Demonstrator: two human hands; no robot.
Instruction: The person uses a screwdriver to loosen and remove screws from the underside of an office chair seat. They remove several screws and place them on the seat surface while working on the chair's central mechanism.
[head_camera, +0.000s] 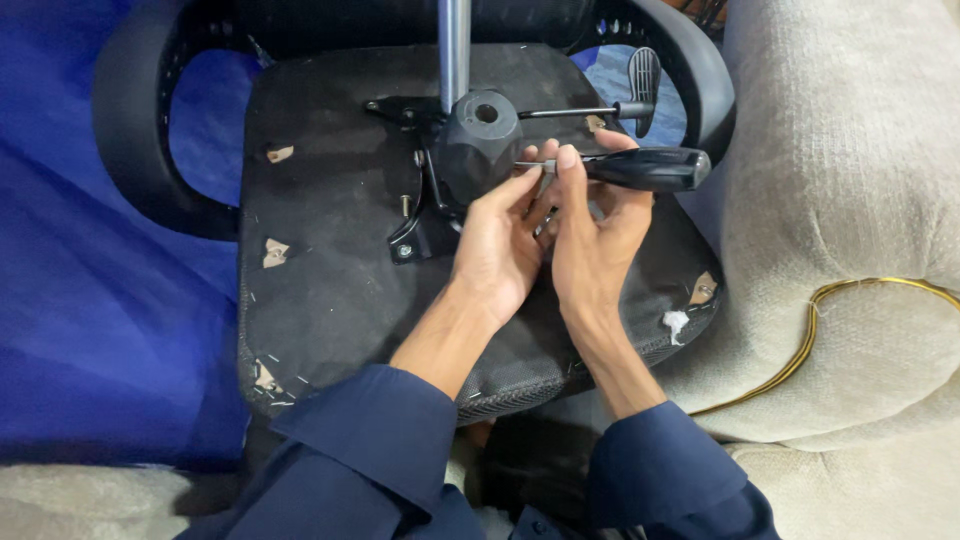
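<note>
An office chair lies upside down, its black fabric seat underside facing up. A black metal mechanism plate with a rounded hub and a chrome post is bolted to it. My right hand is closed on a screwdriver with a black handle, its metal shaft pointing left toward the hub. My left hand is beside it, with its fingertips on the shaft near the tip. What the tip touches is hidden by my fingers.
A black lever with a paddle end sticks out to the right of the hub. Black armrests curve at both sides. A beige cushion with gold piping lies right, blue sheeting left.
</note>
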